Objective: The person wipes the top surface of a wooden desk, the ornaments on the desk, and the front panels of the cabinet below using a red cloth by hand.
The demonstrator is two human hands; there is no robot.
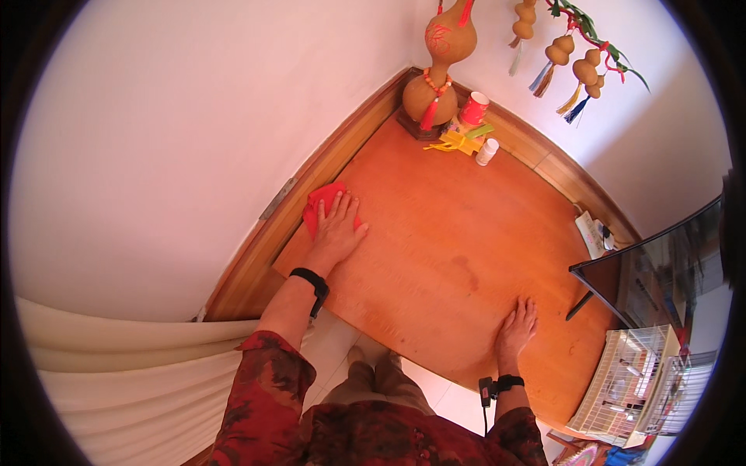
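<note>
My left hand lies flat with its fingers spread on a folded red cloth, near the left edge of an orange-brown wooden tabletop. The cloth shows past the fingertips and along both sides of the hand. On the right, near the table's front edge, my right hand rests on the bare wood with nothing in it. A darker stain marks the wood between the hands. Each wrist wears a black band.
At the back corner stand a large gourd, a red patterned cup, a yellow box and a white bottle. To the right are a power strip, a television and a wire birdcage. Small gourds hang above.
</note>
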